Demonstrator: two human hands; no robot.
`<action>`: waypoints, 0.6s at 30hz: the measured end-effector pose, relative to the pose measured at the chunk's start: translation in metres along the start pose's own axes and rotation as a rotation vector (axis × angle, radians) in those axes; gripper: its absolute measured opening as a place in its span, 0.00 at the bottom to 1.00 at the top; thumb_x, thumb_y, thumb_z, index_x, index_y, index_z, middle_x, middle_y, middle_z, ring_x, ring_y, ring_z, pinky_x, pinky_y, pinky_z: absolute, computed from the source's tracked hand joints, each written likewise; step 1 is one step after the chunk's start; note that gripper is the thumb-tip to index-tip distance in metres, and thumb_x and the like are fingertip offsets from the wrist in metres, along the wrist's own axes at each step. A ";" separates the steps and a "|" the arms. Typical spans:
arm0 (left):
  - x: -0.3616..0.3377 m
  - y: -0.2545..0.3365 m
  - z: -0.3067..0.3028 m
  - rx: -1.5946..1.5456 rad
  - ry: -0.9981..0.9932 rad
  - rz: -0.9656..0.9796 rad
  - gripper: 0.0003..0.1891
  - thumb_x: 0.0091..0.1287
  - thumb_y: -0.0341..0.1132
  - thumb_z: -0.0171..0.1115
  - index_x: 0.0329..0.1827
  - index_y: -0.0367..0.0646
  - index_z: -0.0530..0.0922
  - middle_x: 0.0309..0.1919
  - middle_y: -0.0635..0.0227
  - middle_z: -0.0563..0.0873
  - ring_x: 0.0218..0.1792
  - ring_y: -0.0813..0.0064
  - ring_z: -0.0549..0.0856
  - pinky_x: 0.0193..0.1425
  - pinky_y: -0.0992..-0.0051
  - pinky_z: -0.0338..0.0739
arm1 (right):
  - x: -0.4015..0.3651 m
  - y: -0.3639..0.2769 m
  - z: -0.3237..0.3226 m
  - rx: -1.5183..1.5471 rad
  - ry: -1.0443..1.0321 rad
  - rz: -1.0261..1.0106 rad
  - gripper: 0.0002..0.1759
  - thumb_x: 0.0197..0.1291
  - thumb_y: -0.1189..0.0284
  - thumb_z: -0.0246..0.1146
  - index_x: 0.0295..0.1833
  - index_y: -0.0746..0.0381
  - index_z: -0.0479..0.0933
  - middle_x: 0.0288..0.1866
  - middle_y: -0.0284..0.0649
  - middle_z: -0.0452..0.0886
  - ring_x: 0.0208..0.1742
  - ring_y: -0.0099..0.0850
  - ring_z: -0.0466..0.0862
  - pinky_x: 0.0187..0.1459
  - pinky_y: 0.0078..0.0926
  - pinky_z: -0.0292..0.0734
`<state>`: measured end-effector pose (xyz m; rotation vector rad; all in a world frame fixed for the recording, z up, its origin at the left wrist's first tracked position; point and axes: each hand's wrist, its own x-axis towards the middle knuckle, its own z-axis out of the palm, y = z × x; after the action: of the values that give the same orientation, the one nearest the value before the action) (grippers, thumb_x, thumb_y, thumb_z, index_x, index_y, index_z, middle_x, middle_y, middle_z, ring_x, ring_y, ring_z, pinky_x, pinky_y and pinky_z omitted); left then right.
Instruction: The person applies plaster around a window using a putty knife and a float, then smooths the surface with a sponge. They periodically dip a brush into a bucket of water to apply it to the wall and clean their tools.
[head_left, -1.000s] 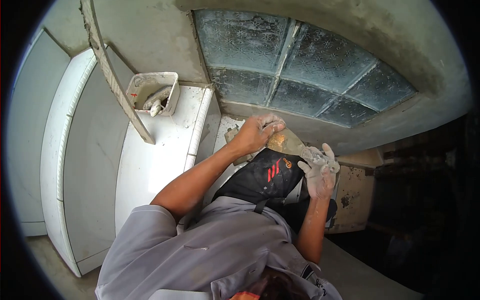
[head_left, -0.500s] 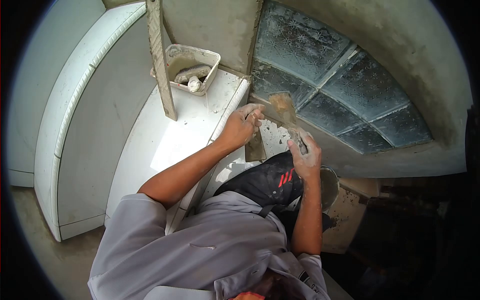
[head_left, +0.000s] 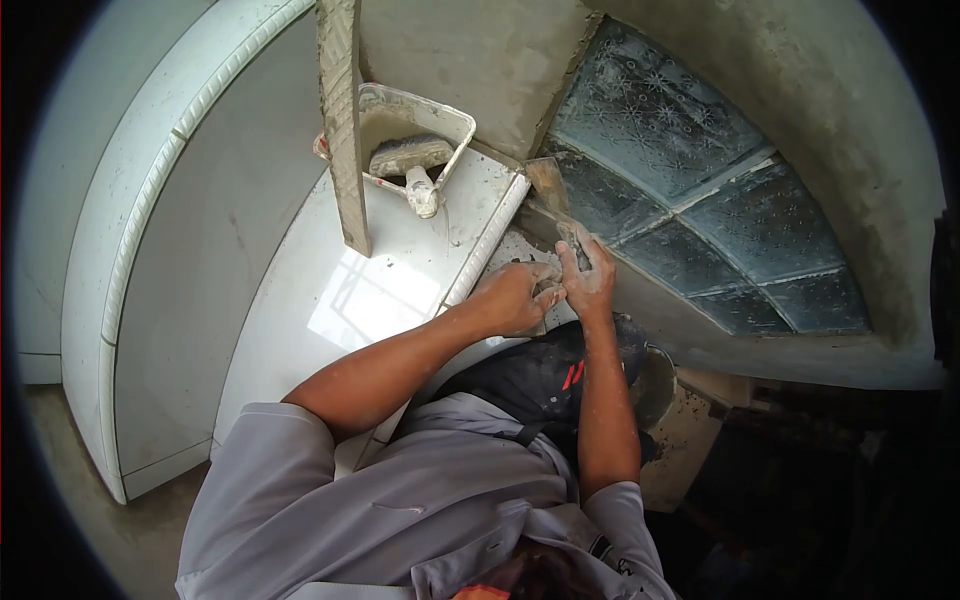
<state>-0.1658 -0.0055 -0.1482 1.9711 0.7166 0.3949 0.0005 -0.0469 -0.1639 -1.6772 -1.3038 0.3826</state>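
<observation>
My right hand [head_left: 588,272] is closed round the mortar-caked handle of a scraper [head_left: 547,188]. The scraper's broad, brownish blade points up and away, toward the corner by the glass-block window. Close beside it, my left hand [head_left: 515,298] is bent inward with curled fingers, its fingertips right by the right hand. What the left fingers hold, if anything, I cannot tell. A greyish flat edge shows just below the left hand. Both hands are dusted with pale plaster and sit over the end of the white tiled ledge [head_left: 400,290].
A white rectangular tub [head_left: 470,125] on the ledge holds a mortar-covered tool with a white handle [head_left: 422,193]. A mortar-coated strip [head_left: 345,130] stands upright beside it. The glass-block window [head_left: 690,170] is at right. A bucket [head_left: 655,385] stands low, right of my leg.
The view has shifted, so the surroundings sit further right and lower. My hands have come together; the scraper has moved left, toward the ledge corner.
</observation>
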 end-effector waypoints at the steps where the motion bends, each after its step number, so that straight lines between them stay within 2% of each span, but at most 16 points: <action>1: -0.001 0.002 -0.001 -0.016 -0.030 -0.047 0.14 0.71 0.36 0.64 0.53 0.36 0.82 0.43 0.45 0.87 0.48 0.45 0.86 0.54 0.60 0.78 | 0.000 0.001 0.001 0.009 0.006 -0.010 0.20 0.66 0.70 0.67 0.60 0.68 0.81 0.49 0.54 0.86 0.51 0.49 0.86 0.55 0.37 0.78; 3: 0.000 0.006 -0.004 -0.042 -0.087 -0.136 0.14 0.71 0.36 0.65 0.53 0.36 0.83 0.45 0.45 0.87 0.49 0.44 0.86 0.56 0.59 0.78 | 0.004 0.004 0.005 0.029 0.022 -0.037 0.20 0.66 0.70 0.66 0.60 0.68 0.81 0.49 0.54 0.86 0.51 0.47 0.86 0.55 0.36 0.78; 6: -0.003 0.003 0.000 0.074 -0.047 -0.093 0.15 0.70 0.38 0.65 0.53 0.36 0.83 0.48 0.44 0.86 0.52 0.43 0.85 0.58 0.57 0.78 | 0.006 0.007 0.007 0.001 -0.014 0.002 0.19 0.65 0.71 0.66 0.60 0.68 0.81 0.49 0.52 0.86 0.51 0.44 0.86 0.55 0.34 0.78; 9: -0.003 0.002 0.001 0.031 -0.101 -0.125 0.17 0.70 0.41 0.65 0.53 0.37 0.83 0.51 0.43 0.85 0.53 0.43 0.85 0.60 0.55 0.78 | 0.008 0.010 0.013 0.045 0.038 -0.027 0.19 0.65 0.72 0.66 0.60 0.68 0.82 0.50 0.51 0.86 0.50 0.42 0.86 0.56 0.33 0.78; 12: -0.005 0.010 -0.004 0.061 -0.127 -0.153 0.17 0.70 0.42 0.65 0.54 0.38 0.84 0.50 0.44 0.86 0.53 0.43 0.85 0.59 0.55 0.78 | 0.010 0.005 0.012 0.062 0.037 -0.020 0.18 0.65 0.72 0.66 0.59 0.68 0.82 0.49 0.51 0.87 0.50 0.41 0.86 0.56 0.33 0.77; 15: -0.004 0.019 -0.011 0.012 -0.183 -0.213 0.18 0.70 0.42 0.65 0.55 0.39 0.84 0.48 0.44 0.87 0.52 0.43 0.85 0.59 0.55 0.78 | 0.016 0.005 0.012 0.070 0.049 -0.041 0.19 0.66 0.70 0.69 0.59 0.67 0.83 0.49 0.48 0.87 0.49 0.35 0.86 0.54 0.30 0.78; 18: -0.004 0.018 -0.010 -0.011 -0.178 -0.223 0.18 0.70 0.43 0.65 0.56 0.39 0.83 0.46 0.45 0.88 0.51 0.44 0.86 0.59 0.55 0.79 | 0.023 -0.004 0.010 0.106 0.053 -0.048 0.18 0.65 0.73 0.67 0.58 0.69 0.82 0.48 0.52 0.87 0.49 0.41 0.86 0.55 0.33 0.78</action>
<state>-0.1687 -0.0082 -0.1278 1.8645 0.8065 0.0876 -0.0001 -0.0217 -0.1588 -1.5545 -1.2606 0.3698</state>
